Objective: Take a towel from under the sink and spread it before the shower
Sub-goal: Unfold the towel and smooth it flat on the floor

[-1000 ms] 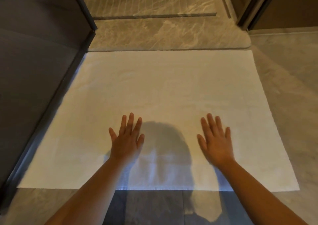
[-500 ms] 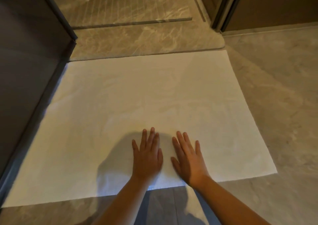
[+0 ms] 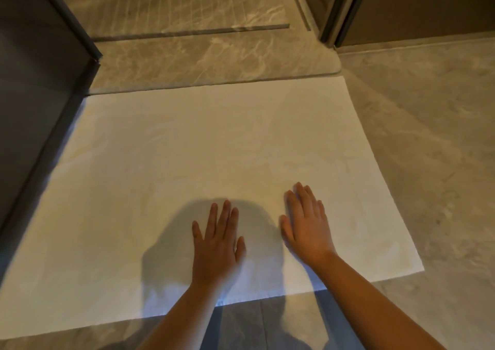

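A white towel (image 3: 203, 146) lies flat and fully unfolded on the floor, its far edge along the marble shower threshold (image 3: 214, 57). My left hand (image 3: 217, 245) presses flat on the towel near its front edge, fingers straight. To its right, my right hand (image 3: 308, 226) also lies flat on the towel, palm down, a short gap between the two. Neither hand holds anything.
A dark glass shower panel (image 3: 34, 87) runs along the towel's left side. Beyond the threshold is the marble shower floor (image 3: 187, 1). A dark door frame (image 3: 337, 9) stands at the back right. Grey tiled floor (image 3: 434, 146) extends to the right.
One second ago my hands were wide apart, half a second ago almost touching; now they have slid apart again. The view has shifted slightly.
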`<state>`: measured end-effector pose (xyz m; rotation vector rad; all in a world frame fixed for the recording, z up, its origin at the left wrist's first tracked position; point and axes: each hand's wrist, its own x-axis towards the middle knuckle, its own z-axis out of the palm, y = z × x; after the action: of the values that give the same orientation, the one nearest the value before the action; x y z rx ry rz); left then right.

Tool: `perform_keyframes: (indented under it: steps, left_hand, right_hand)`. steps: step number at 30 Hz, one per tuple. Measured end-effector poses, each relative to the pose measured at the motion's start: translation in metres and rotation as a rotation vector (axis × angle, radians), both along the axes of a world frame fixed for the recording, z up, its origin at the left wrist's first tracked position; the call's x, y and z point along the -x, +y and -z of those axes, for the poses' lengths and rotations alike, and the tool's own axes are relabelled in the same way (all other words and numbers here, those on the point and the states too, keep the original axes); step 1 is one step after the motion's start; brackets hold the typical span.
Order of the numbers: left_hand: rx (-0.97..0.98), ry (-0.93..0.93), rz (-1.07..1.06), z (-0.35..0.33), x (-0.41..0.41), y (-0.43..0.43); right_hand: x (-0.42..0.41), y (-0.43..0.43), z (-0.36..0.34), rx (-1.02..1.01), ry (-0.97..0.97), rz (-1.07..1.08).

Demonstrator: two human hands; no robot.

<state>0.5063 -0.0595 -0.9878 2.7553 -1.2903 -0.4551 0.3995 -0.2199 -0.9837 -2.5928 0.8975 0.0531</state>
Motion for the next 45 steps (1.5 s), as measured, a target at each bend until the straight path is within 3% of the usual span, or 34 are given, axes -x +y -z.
perform_keyframes:
  steps: [6,11,19,23,25,30,33,38,45]
  left_hand:
    - [0.020,-0.026,-0.018,0.002,0.001,-0.001]
    - [0.039,-0.025,-0.032,0.003,0.001,-0.001]
    - [0.028,-0.028,-0.031,0.006,0.000,-0.001]
    - [0.032,-0.038,-0.026,0.005,0.001,-0.001]
    - [0.034,-0.039,-0.027,0.005,0.001,-0.002]
    - [0.019,-0.035,-0.017,0.002,0.001,-0.003]
    - [-0.001,-0.049,0.010,0.001,-0.002,0.005]
    - [0.055,-0.002,-0.151,0.000,-0.015,0.038]
    - [0.081,-0.017,-0.218,0.003,-0.037,0.051]
  right_hand:
    - [-0.080,-0.010,0.003,0.005,0.055,-0.270]
    - [-0.096,-0.022,0.019,0.015,0.020,-0.417]
    - [-0.020,-0.146,0.022,0.123,0.048,0.263]
    - [0.015,-0.141,0.012,0.174,-0.008,0.449]
    - [0.006,-0.105,0.008,0.172,-0.049,0.361]
    - [-0.018,0.008,0.014,-0.015,-0.021,-0.129]
    - [0.002,0.019,0.019,-0.014,0.014,-0.101]
    - [0.015,0.014,0.015,0.014,0.113,0.002]
    - [-0.066,0.075,-0.001,-0.112,0.039,-0.257]
